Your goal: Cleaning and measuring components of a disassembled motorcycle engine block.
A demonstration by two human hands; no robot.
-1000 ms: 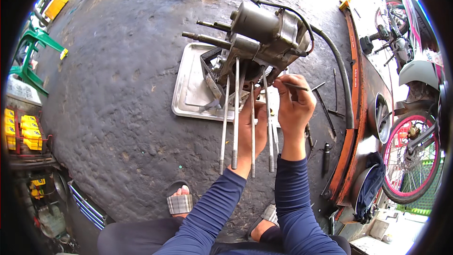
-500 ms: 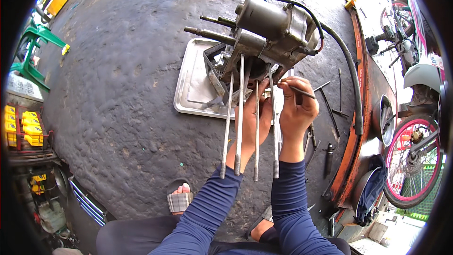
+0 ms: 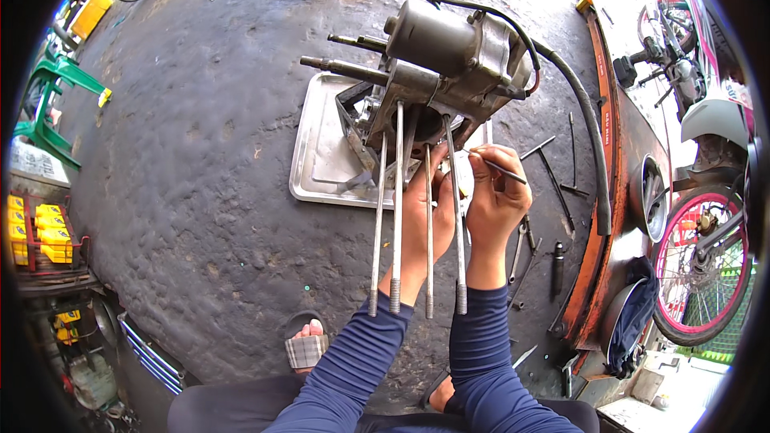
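Angling left forearm (image 3: 349, 357) up and to the right, with left hand (image 3: 421, 220) partly behind the long threaded studs (image 3: 397, 208) and fingertips raised to the underside of the engine block (image 3: 437, 84), positioned over the metal tray (image 3: 309, 168); cannot tell whether grasping anything. Holding right hand (image 3: 496, 204) just beside, above a nearly upright right forearm (image 3: 480, 337), with fingers curled, pinching a thin dark rod (image 3: 509, 174) slanted down to the right.

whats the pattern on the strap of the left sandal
A plaid check in grey and pale tones on the strap; it shows best in the head view.
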